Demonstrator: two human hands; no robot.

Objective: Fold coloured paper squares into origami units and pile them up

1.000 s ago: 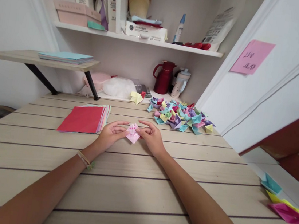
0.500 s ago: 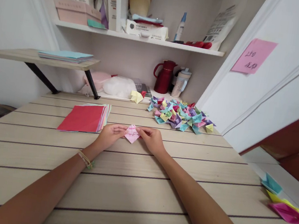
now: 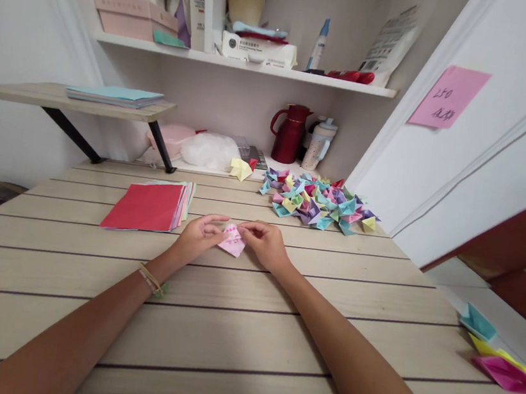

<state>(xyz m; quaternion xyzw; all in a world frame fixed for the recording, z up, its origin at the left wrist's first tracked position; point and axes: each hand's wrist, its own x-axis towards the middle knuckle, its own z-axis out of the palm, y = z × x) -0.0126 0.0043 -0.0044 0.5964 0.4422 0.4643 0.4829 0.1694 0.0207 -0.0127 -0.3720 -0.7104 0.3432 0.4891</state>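
A small pink folded paper (image 3: pixel 232 241) lies on the wooden table (image 3: pixel 208 319) between my two hands. My left hand (image 3: pixel 197 237) pinches its left edge with fingers closed on it. My right hand (image 3: pixel 264 245) grips the paper's right side, fingers curled over the top. A stack of coloured square sheets (image 3: pixel 149 206), red on top, lies just left of my left hand. A heap of several folded paper pieces (image 3: pixel 316 203) in many colours sits behind and to the right of my right hand.
A red jug (image 3: pixel 290 134) and a pale cup (image 3: pixel 319 144) stand at the back under a shelf (image 3: pixel 241 66) loaded with boxes. A side shelf (image 3: pixel 63 98) juts out on the left. Folded papers (image 3: pixel 498 357) lie at the right. A pink note (image 3: pixel 448 97) sticks to the wall.
Both hands have closed in on the pink paper; the fingers that were spread a second ago now pinch it, and the paper has been pressed smaller and flatter.
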